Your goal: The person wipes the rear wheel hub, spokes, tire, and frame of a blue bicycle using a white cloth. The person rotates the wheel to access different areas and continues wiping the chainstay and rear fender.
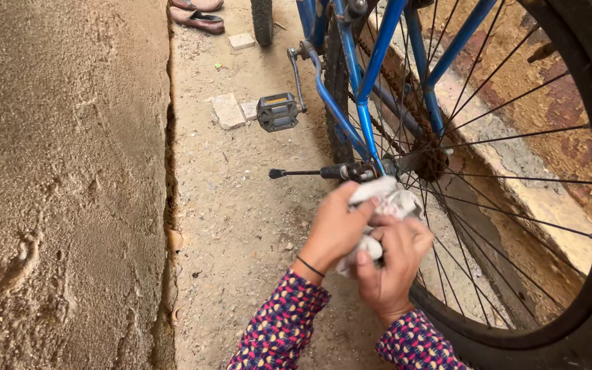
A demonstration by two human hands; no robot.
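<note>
A blue bicycle frame [371, 75] stands upright, its rear wheel [584, 288] filling the right side. Both my hands hold a crumpled white cloth [388, 202] just below the rear axle [426, 163] and the folded kickstand [310, 173]. My left hand [334, 229], with a thin black band on the wrist, grips the cloth's left side. My right hand [388, 264] closes on the cloth from below. Patterned red-and-blue sleeves cover both forearms. The cloth touches the lower end of the blue stay near the spokes.
A black pedal [277, 112] on its crank sticks out to the left. Flat stone pieces [227, 109] lie on the dirt ground. A rough concrete slab [63, 192] runs along the left. A pair of sandals [196, 17] and another tyre [262, 20] sit at the top.
</note>
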